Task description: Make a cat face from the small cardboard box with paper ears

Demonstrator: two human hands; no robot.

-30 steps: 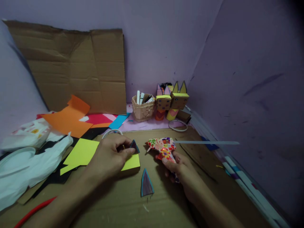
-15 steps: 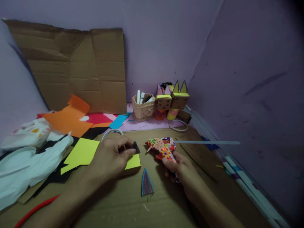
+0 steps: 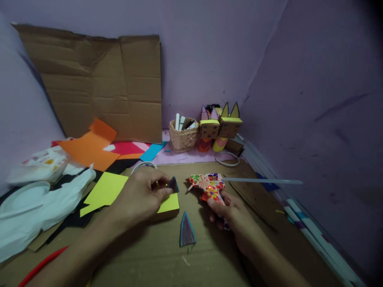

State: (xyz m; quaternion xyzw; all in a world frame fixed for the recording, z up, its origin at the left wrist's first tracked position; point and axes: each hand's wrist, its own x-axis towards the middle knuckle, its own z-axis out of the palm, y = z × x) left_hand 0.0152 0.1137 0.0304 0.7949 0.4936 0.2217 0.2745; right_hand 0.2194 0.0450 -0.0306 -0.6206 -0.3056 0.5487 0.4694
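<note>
My left hand (image 3: 146, 190) pinches a small dark triangular paper piece (image 3: 173, 185) between thumb and fingers. It is upright at the top of a small box with a yellow top (image 3: 169, 203); the fingers hide whether its base touches. My right hand (image 3: 229, 209) is wrapped round the grip of a flower-patterned hot glue gun (image 3: 211, 187). Its nozzle points left, towards the box but apart from it, and a red light glows on its side. A long glue stick (image 3: 263, 181) juts from its back. Between my hands lies a second triangle (image 3: 187, 231), purple-grey with a blue edge.
Yellow paper (image 3: 106, 189), orange paper (image 3: 89, 145) and a white plastic bag (image 3: 56, 203) lie at left. Behind stand a basket of markers (image 3: 183, 135) and two cardboard figures with pointed ears (image 3: 230, 126). A cardboard sheet (image 3: 101, 87) leans on the wall.
The whole view has shifted slightly, so things appear a little further right. My hands keep the same holds on the triangle and the glue gun.
</note>
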